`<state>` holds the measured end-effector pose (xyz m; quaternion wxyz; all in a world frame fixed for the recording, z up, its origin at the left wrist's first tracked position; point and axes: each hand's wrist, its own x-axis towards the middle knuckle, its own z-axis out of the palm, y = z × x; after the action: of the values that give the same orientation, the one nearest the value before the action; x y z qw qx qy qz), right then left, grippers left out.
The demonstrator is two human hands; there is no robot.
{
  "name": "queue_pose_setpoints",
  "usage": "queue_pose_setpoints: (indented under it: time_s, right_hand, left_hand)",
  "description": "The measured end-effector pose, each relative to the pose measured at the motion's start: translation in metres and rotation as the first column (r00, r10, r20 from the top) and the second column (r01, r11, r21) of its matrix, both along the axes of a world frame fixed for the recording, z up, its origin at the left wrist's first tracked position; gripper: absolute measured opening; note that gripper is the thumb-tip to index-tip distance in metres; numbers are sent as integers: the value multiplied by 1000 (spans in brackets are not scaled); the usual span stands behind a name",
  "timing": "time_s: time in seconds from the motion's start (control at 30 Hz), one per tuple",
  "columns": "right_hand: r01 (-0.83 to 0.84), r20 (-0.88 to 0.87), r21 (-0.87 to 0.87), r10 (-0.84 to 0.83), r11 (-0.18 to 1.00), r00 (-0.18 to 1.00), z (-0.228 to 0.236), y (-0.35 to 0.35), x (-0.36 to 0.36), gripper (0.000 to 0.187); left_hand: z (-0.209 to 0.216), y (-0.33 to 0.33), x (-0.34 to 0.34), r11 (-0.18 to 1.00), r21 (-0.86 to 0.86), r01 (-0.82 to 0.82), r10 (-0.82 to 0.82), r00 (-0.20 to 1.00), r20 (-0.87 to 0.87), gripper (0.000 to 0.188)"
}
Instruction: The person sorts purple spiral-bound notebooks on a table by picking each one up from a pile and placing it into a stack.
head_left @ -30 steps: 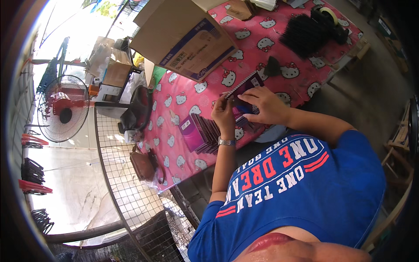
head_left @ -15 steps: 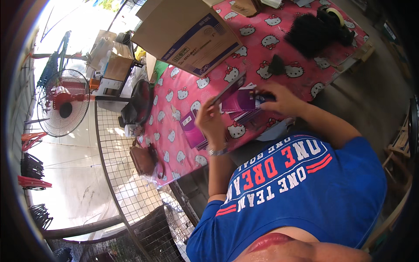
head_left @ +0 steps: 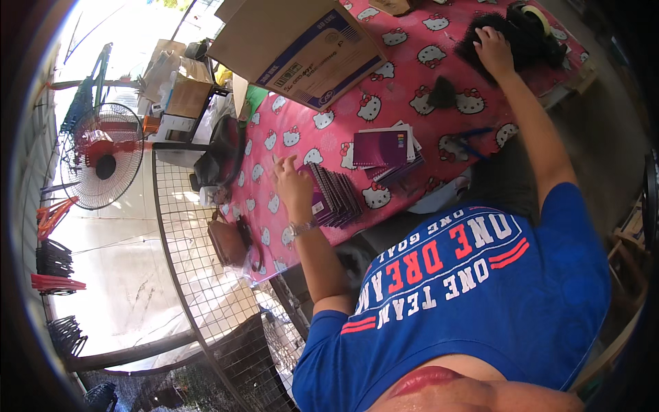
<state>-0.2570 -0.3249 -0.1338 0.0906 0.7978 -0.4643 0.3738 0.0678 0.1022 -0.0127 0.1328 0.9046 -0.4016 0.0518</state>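
My left hand point(head_left: 293, 187) is open, its fingers apart, beside a leaning stack of purple spiral notebooks point(head_left: 336, 196). Across the table, my right hand point(head_left: 493, 51) lies with spread fingers on a pile of black, bristly-looking material point(head_left: 477, 65). I cannot make out what this material is. Between my arms sits a second, looser pile of notebooks, topped by a purple-covered notebook point(head_left: 379, 149) with white edges showing behind it. A slim blue tool point(head_left: 472, 143) rests on the tablecloth to the right of that pile.
A large open cardboard box point(head_left: 322, 69) stands at the far side of the pink patterned tablecloth point(head_left: 274, 172). A small dark wedge-shaped piece point(head_left: 443, 93) lies near the black pile, and a tape roll point(head_left: 537, 19) beyond it. A fan point(head_left: 103, 158) and a brown bag point(head_left: 228, 244) are at left.
My left hand has let go of a notebook and moved left, beside the leaning stack. My right hand has gone from the looser notebooks to the black pile. The blue tool now lies on the table.
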Motion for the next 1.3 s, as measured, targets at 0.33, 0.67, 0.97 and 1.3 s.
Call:
queue_pose_setpoints:
  time_s: [0.33, 0.67, 0.97, 1.3]
  right_hand:
    - [36, -504, -12, -37, 999, 863, -16, -27, 6, 11]
    - [-178, 192, 135, 150, 975, 970, 14, -38, -1, 23]
    - [-853, 769, 312, 416, 418, 486, 22, 202, 20, 48]
    - [-900, 821, 422, 373, 113, 432, 54, 238, 54, 42]
  left_hand:
    - [-50, -56, -123, 723, -7, 691, -687, 720, 96, 29]
    - [1, -77, -123, 714, -50, 698, -693, 715, 94, 19]
    - [-23, -95, -122, 827, -28, 562, -560, 826, 56, 25]
    - [-33, -90, -116, 815, -106, 570, -573, 820, 3, 20]
